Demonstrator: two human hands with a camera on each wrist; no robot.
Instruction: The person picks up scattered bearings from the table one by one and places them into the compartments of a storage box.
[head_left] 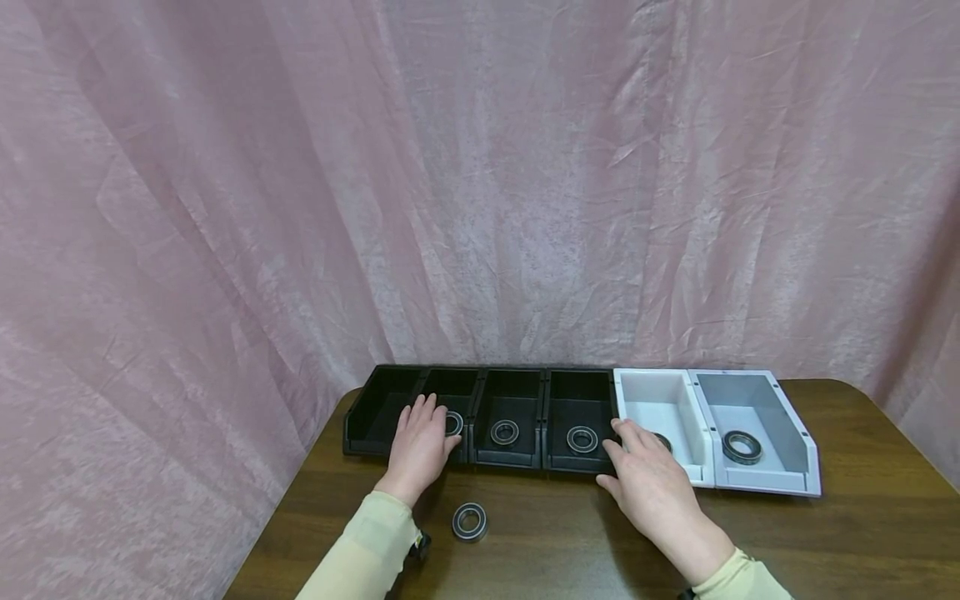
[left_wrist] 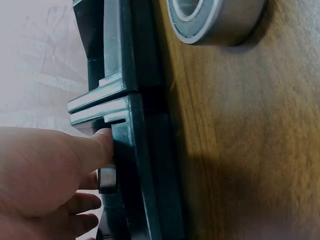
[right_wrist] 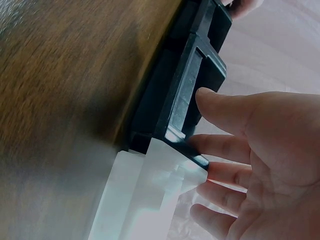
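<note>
My left hand lies over the second black bin from the left, its fingers extended. A ball bearing shows beside the thumb in that bin; in the left wrist view, the same bearing appears edge-on just below the thumb, whose tip is right at the bin's front lip. My right hand, with its fingers spread, is at the front where the last black bin meets the white bin. Its hand partly hides a bearing in the white bin.
On the wooden table in front of the bins lies another bearing. Single bearings also sit in the third black bin, the fourth black bin and the grey bin at right. A pink curtain hangs behind the row.
</note>
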